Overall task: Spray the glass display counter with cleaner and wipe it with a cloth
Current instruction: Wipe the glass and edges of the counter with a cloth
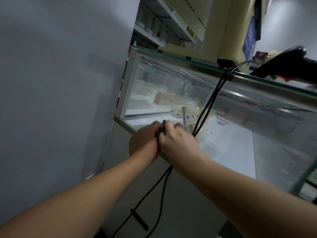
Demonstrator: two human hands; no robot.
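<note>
The glass display counter (231, 103) stretches from the middle to the right, with small boxes blurred behind its front pane. My left hand (144, 143) and my right hand (178, 140) meet at the lower left corner of that pane, fingers curled. Both grip a doubled black cable (211, 98) that drops from the countertop, passes through my hands and hangs on below. A small dark piece shows between my fingertips. No cloth or spray bottle is in view.
A black barcode scanner (288, 66) with an orange trigger lies on the countertop at the right. A grey wall (60, 83) closes off the left side. Shelves (164, 26) with jars stand behind the counter. A blue sign (250, 38) hangs at the upper right.
</note>
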